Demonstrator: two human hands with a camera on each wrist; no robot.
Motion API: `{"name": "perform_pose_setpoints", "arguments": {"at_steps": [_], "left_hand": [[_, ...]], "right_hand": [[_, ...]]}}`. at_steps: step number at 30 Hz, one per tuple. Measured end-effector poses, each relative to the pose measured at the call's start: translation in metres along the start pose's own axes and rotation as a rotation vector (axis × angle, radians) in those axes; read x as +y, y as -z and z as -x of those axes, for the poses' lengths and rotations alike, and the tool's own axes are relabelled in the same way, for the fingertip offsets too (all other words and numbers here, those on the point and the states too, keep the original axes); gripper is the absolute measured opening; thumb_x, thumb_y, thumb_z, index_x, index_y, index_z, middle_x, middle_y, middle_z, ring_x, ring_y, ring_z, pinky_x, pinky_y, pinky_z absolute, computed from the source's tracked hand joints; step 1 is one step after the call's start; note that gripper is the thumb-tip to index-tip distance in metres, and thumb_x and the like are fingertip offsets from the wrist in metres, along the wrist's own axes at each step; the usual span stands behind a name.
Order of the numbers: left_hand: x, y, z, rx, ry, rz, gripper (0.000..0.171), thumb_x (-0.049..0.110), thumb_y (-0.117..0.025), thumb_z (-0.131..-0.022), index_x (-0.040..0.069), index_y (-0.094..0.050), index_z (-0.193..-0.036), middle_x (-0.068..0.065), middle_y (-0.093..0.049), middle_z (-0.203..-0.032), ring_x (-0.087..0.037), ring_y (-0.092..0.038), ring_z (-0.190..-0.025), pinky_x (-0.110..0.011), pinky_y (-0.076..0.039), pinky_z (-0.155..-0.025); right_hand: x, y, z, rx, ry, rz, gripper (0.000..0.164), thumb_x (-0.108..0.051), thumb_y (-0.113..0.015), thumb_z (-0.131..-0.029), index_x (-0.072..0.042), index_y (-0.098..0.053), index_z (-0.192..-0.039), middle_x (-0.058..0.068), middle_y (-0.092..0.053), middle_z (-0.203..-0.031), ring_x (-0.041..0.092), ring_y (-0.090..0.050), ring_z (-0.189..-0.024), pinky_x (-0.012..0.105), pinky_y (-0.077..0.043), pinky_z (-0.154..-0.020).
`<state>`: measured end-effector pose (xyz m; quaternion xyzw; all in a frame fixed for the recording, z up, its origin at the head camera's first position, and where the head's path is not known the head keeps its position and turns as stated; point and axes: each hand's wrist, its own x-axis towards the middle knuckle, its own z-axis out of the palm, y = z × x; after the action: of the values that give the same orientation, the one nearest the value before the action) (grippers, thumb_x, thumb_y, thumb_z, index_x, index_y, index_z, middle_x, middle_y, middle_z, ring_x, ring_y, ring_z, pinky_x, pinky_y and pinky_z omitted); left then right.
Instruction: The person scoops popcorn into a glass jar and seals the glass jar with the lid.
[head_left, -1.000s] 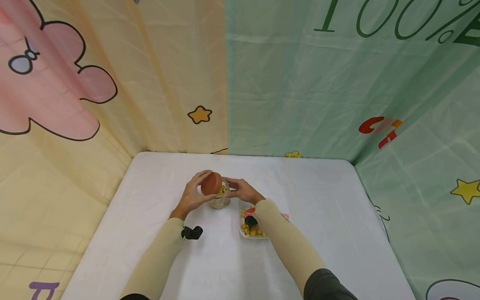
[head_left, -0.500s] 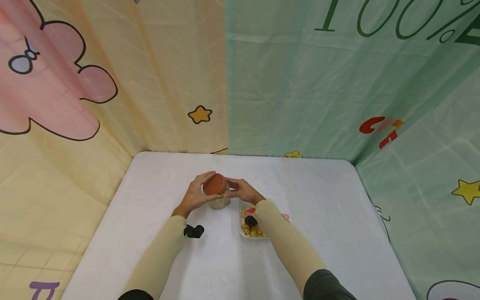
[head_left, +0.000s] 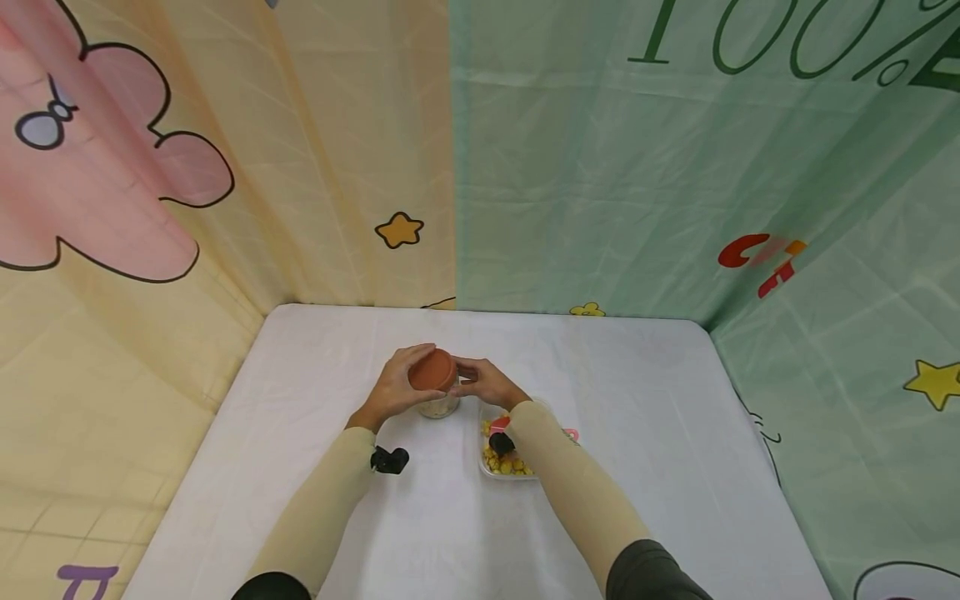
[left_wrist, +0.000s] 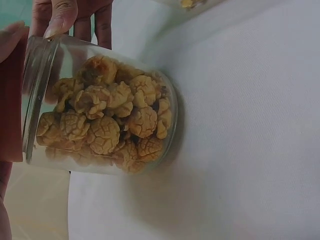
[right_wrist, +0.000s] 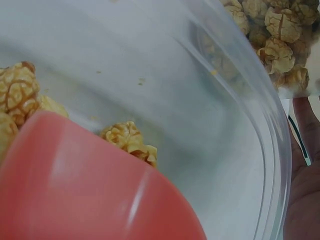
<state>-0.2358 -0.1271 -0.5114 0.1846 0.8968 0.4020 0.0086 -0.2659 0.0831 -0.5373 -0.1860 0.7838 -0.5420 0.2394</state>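
A clear jar (left_wrist: 165,100) of caramel popcorn stands upright on the white table. My left hand (head_left: 392,385) grips a brown-orange lid (head_left: 432,372), fingers on its far side and thumb on the near side. In the left wrist view the lid sits over the jar's mouth, at the rim; whether it is fastened cannot be told. From the right, my right hand (head_left: 486,382) holds the jar near its rim, with the thumb (left_wrist: 62,17) against the glass. The lid hides the jar's mouth in the head view.
Below my right forearm lies a clear plastic tub (head_left: 512,477) with popcorn (head_left: 506,464) and a pink-red scoop (right_wrist: 100,185) in it. The sleeve covers part of the tub. Printed curtains (head_left: 585,192) hang along the table's back and sides.
My left hand has brought the tilted lid right and down over the jar's mouth, covering the popcorn seen there before. My right hand has stayed in place at the jar.
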Motion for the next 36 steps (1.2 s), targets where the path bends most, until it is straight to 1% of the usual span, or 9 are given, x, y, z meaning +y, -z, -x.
{"name": "perform_pose_setpoints", "arguments": {"at_steps": [5,9,16,23,29,36], "left_hand": [[0.0006,0.0000,-0.0005,-0.010,-0.022,-0.022,0.083,0.026,-0.087,-0.071,0.008,-0.048,-0.142,-0.013,-0.047,-0.144,-0.034,-0.042,-0.128,-0.055,-0.045,-0.100],[0.0038,0.0016,-0.0011,-0.019,-0.031,-0.038,0.082,0.025,-0.087,-0.071,0.007,-0.048,-0.141,-0.014,-0.048,-0.143,-0.035,-0.042,-0.127,-0.055,-0.046,-0.098],[0.0074,0.0035,-0.0024,-0.048,-0.035,-0.067,0.082,0.026,-0.087,-0.071,0.005,-0.048,-0.141,-0.015,-0.048,-0.142,-0.035,-0.042,-0.126,-0.054,-0.047,-0.097],[0.0046,0.0026,-0.0044,-0.045,-0.071,-0.102,0.082,0.023,-0.087,-0.070,0.004,-0.049,-0.140,-0.015,-0.051,-0.139,-0.035,-0.042,-0.125,-0.056,-0.041,-0.100],[0.0051,0.0025,-0.0052,-0.068,-0.068,-0.140,0.082,0.025,-0.086,-0.072,0.004,-0.047,-0.141,-0.016,-0.051,-0.139,-0.035,-0.042,-0.126,-0.057,-0.039,-0.101],[0.0049,0.0025,-0.0065,-0.083,-0.072,-0.168,0.081,0.025,-0.085,-0.073,0.003,-0.046,-0.141,-0.015,-0.049,-0.140,-0.035,-0.040,-0.127,-0.056,-0.037,-0.103]], "right_hand": [[0.0008,0.0003,-0.0008,-0.003,0.017,0.002,0.067,-0.003,-0.068,-0.087,-0.012,-0.041,-0.147,0.005,-0.043,-0.149,0.024,-0.042,-0.136,0.039,-0.041,-0.109],[0.0007,0.0005,-0.0012,-0.004,0.029,-0.011,0.067,-0.001,-0.069,-0.086,-0.010,-0.041,-0.147,0.007,-0.043,-0.149,0.026,-0.041,-0.135,0.041,-0.041,-0.108],[0.0008,0.0001,-0.0011,0.019,0.005,-0.027,0.067,0.000,-0.070,-0.085,-0.010,-0.044,-0.145,0.006,-0.046,-0.147,0.024,-0.044,-0.134,0.038,-0.042,-0.108],[0.0016,-0.0005,-0.0019,0.034,0.016,-0.090,0.067,0.004,-0.071,-0.082,-0.007,-0.045,-0.144,0.010,-0.047,-0.145,0.026,-0.045,-0.133,0.036,-0.043,-0.106],[0.0016,-0.0010,-0.0022,0.043,-0.008,-0.097,0.067,0.003,-0.072,-0.082,-0.008,-0.046,-0.144,0.008,-0.048,-0.145,0.025,-0.046,-0.133,0.035,-0.043,-0.107],[0.0013,-0.0007,-0.0022,0.047,-0.012,-0.107,0.067,0.003,-0.072,-0.083,-0.007,-0.045,-0.144,0.010,-0.049,-0.144,0.026,-0.048,-0.131,0.035,-0.045,-0.105]]}}
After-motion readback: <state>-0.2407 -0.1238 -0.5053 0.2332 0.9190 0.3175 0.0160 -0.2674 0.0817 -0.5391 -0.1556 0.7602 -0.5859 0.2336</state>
